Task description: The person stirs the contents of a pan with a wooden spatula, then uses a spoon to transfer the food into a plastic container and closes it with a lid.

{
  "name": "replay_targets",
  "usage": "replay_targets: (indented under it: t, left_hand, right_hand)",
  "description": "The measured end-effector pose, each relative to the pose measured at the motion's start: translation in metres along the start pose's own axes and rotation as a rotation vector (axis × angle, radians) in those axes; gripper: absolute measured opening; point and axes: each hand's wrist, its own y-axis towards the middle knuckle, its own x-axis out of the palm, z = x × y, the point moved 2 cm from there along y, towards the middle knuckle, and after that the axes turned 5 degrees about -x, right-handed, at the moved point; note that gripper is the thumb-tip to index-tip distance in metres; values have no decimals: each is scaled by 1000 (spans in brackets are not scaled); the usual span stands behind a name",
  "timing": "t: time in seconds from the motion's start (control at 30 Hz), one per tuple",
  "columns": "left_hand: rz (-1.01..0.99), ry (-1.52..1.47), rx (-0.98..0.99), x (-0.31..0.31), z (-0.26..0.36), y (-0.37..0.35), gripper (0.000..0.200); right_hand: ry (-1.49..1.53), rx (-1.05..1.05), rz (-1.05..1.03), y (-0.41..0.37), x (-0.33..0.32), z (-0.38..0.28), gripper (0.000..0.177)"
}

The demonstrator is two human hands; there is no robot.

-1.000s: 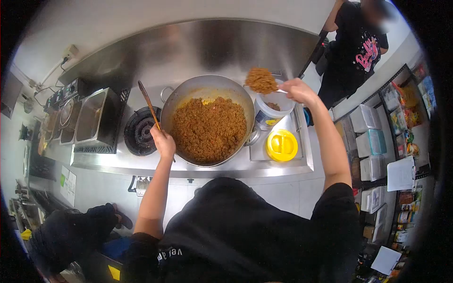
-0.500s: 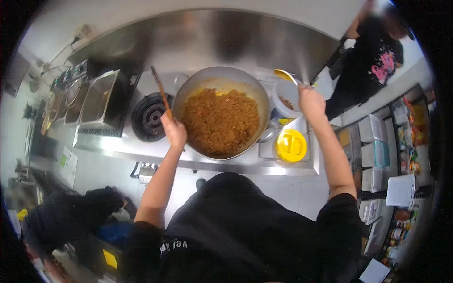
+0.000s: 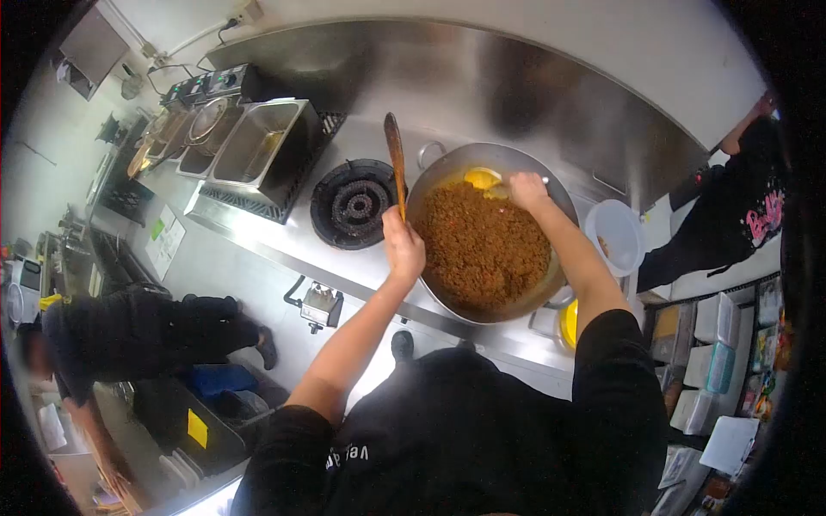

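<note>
A large metal pot (image 3: 564,193) on the counter holds a brown crumbly mixture (image 3: 486,245), with yellowish liquid along its far edge. My left hand (image 3: 403,249) grips the lower end of a long wooden utensil (image 3: 394,150), which stands upright beside the pot's left rim. Over the pot's far right part, my right hand (image 3: 528,189) is closed on a ladle (image 3: 482,178), whose yellow-stained bowl is at the mixture's far edge. To the right of the pot is a translucent tub (image 3: 617,236) with some brown contents.
A black burner (image 3: 354,205) lies left of the pot, beyond it metal fryer basins (image 3: 258,146). A yellow lid (image 3: 569,324) is partly behind my right arm. One person (image 3: 146,331) is at lower left, another (image 3: 718,206) at right. Containers (image 3: 716,318) fill the right shelves.
My right hand has moved from over the tub to over the pot, bringing the ladle down to the mixture. The camera view has shifted, and my left hand still holds the wooden utensil.
</note>
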Motion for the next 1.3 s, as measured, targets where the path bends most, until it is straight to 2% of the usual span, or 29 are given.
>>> replay_targets:
  t: [0.07, 0.1, 0.17, 0.2, 0.23, 0.37, 0.43, 0.57, 0.63, 0.7, 0.83, 0.93, 1.03, 1.07, 1.17, 1.3]
  left_hand:
    - [-4, 4, 8, 0, 1, 3, 34]
    - [-19, -6, -17, -1, 3, 3, 34]
    - [-40, -12, -49, -3, 0, 2, 34]
    - [-34, -21, -39, -3, 0, 2, 34]
    - [-28, -34, -26, -2, 1, 3, 34]
    - [-38, -10, -74, -2, 6, 3, 35]
    - [-26, 16, -25, -2, 4, 3, 35]
    - [-27, 35, -39, 0, 0, 2, 36]
    - [-31, 44, -33, 1, 0, 1, 36]
    - [-33, 46, -26, 1, 0, 1, 37]
    - [-30, 41, 1, 1, -2, 1, 35]
    - [-53, 36, -21, 3, -4, 0, 35]
    - [-49, 50, 6, 2, -4, -1, 34]
    - [-62, 35, -8, 2, -5, -2, 34]
    - [-53, 18, 15, 4, -6, -4, 34]
    - [-66, -5, 4, 5, -8, -2, 35]
  right_hand:
    - [137, 103, -467, -3, -4, -20, 27]
    - [141, 100, -468, -9, -8, -26, 27]
    - [479, 112, -380, -21, -15, -37, 33]
    - [602, 119, -442, -21, -10, -39, 29]
    - [599, 123, -442, -25, -8, -41, 29]
    - [753, -108, -457, -39, -4, -60, 26]
    - [784, -93, -541, -37, -7, -71, 25]
    - [722, -69, -551, -41, -36, -66, 24]
    - [758, -70, -438, -50, -39, -50, 24]
    - [746, -18, -422, -60, -44, -40, 26]
    - [909, -57, -382, -83, -79, -31, 25]
    - [862, 37, -287, -98, -94, -23, 28]
    - [790, 116, -282, -116, -114, -18, 26]
    - [815, 121, -185, -123, -120, -19, 26]
    - [856, 263, -218, -137, -113, -8, 26]
    - [884, 337, -190, -158, -119, -5, 26]
